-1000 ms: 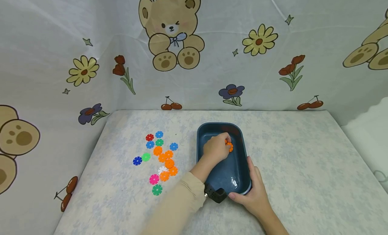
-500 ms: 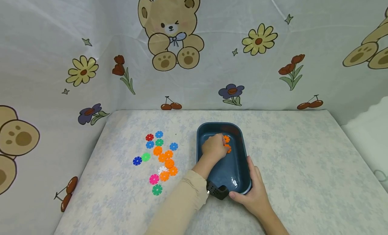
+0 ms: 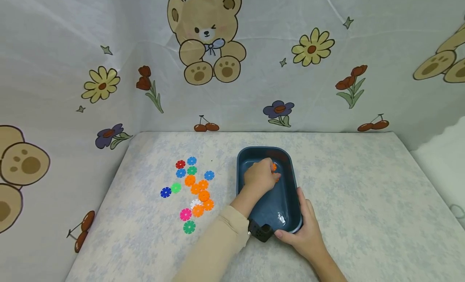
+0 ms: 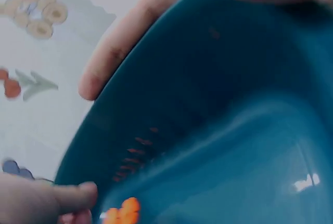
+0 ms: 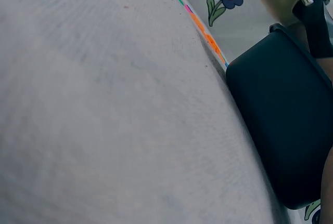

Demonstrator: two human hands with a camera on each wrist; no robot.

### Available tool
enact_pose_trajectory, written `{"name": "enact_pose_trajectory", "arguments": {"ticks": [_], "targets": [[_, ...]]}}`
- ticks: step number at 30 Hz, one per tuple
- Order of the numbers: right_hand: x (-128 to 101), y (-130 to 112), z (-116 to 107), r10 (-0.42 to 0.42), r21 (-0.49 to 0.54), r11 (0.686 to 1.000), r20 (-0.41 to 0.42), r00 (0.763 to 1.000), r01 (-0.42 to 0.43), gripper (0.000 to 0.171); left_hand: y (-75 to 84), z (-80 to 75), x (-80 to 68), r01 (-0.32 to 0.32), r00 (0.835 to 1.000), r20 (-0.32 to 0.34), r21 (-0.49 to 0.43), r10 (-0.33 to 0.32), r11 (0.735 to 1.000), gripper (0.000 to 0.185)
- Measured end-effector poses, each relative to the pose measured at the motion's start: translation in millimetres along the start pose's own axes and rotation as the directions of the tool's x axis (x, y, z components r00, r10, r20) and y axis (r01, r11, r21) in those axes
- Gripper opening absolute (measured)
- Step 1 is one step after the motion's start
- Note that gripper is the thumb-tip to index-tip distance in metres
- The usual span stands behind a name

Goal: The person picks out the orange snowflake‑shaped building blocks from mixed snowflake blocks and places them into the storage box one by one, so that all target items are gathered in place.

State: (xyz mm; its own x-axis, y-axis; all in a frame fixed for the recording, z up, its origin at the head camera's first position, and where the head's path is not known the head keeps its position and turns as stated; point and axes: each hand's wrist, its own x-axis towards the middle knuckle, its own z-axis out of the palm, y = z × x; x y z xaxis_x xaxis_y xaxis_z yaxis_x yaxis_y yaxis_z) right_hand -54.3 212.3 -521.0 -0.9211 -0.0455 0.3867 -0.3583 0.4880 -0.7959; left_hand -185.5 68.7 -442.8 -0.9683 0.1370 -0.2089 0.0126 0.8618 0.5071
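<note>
In the head view my left hand (image 3: 259, 177) reaches into a deep dark-blue plastic tray (image 3: 267, 209). Its fingers are curled and appear to pinch an orange snowflake building disc (image 3: 274, 167); a second orange edge shows by the thumb. The left wrist view has orange discs (image 4: 122, 212) just beside the curled fingertips, low in the tray, but contact is partly hidden. My right hand (image 3: 305, 231) grips the tray's near right corner, thumb at the front and fingers along the outer side. Those fingers (image 4: 117, 47) lie against the outside of the rim in the left wrist view.
Left of the tray, several loose discs lie flat on the pale tabletop (image 3: 363, 193), including an orange cluster (image 3: 204, 196), a pink disc (image 3: 185, 214) and a green one (image 3: 189, 227). A printed cloth (image 3: 254, 104) hangs behind. A black wrist strap (image 3: 259, 231) overhangs the tray's near edge.
My left hand shifts slightly inside the tray, and the orange discs beside it become more covered by its fingers. My right hand keeps its grip on the tray.
</note>
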Motion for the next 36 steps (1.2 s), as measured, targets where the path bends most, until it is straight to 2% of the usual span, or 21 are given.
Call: {"name": "enact_pose_trajectory", "arguments": {"ticks": [5, 9, 11, 14, 16, 19, 21, 23, 25, 28, 33, 36], "targets": [[-0.1, -1.0, -0.1, -0.008, 0.001, 1.0, -0.008, 1.0, 0.008, 0.133, 9.4, -23.8, -25.5, -0.085, 0.995, 0.041, -0.096, 0.089, 0.992, 0.03], [-0.1, 0.8, 0.6, -0.006, -0.003, 1.0, -0.009, 1.0, 0.006, 0.134, 3.1, -51.9, -51.8, -0.154, 0.984, 0.052, -0.217, 0.169, 0.964, 0.031], [-0.1, 2.0, 1.4, -0.014, 0.001, 1.0, -0.015, 1.0, 0.014, 0.132, -7.4, -64.5, -66.2, -0.172, 0.98, 0.05, -0.286, 0.194, 0.943, 0.029], [0.1, 2.1, 2.5, -0.023, 0.012, 1.0, -0.026, 0.999, 0.024, 0.131, -32.0, -76.0, -86.2, -0.168, 0.977, 0.052, -0.395, 0.205, 0.903, 0.025], [0.3, 2.2, 3.1, -0.026, 0.018, 1.0, -0.035, 0.999, 0.026, 0.13, -52.3, -78.5, -97.0, -0.129, 0.982, 0.065, -0.458, 0.179, 0.879, 0.022], [0.4, 2.7, 2.2, -0.012, 0.018, 1.0, -0.034, 0.999, 0.013, 0.131, -85.1, -76.7, -107.3, -0.066, 0.992, 0.063, -0.493, 0.111, 0.868, 0.023], [0.3, 2.3, 1.2, 0.001, 0.018, 1.0, -0.029, 1.0, 0.0, 0.132, -107.4, -73.5, -111.1, -0.009, 0.998, 0.05, -0.469, 0.037, 0.883, 0.025], [-0.1, 1.3, 0.3, 0.014, 0.028, 1.0, -0.022, 1.0, -0.014, 0.133, -127.2, -70.2, -114.4, 0.038, 0.999, 0.012, -0.399, -0.037, 0.916, 0.028], [-0.7, 0.3, 0.1, 0.02, 0.036, 0.999, -0.018, 1.0, -0.019, 0.134, -144.2, -66.9, -118.3, 0.076, 0.995, -0.035, -0.307, -0.091, 0.949, 0.031], [-1.7, 0.6, 0.8, 0.027, 0.042, 0.999, -0.015, 1.0, -0.027, 0.134, -162.2, -62.3, -125.0, 0.125, 0.986, -0.091, -0.17, -0.142, 0.978, 0.036], [-1.6, -0.9, 2.0, 0.034, 0.036, 0.999, -0.02, 0.999, -0.033, 0.133, -176.8, -54.9, -129.9, 0.165, 0.977, -0.124, -0.065, -0.172, 0.984, 0.043], [1.3, -12.3, 1.2, 0.026, 0.043, 0.999, -0.025, 0.999, -0.025, 0.13, -181.2, -50.9, -128.5, 0.182, 0.972, -0.147, -0.039, -0.185, 0.983, 0.039]]}}
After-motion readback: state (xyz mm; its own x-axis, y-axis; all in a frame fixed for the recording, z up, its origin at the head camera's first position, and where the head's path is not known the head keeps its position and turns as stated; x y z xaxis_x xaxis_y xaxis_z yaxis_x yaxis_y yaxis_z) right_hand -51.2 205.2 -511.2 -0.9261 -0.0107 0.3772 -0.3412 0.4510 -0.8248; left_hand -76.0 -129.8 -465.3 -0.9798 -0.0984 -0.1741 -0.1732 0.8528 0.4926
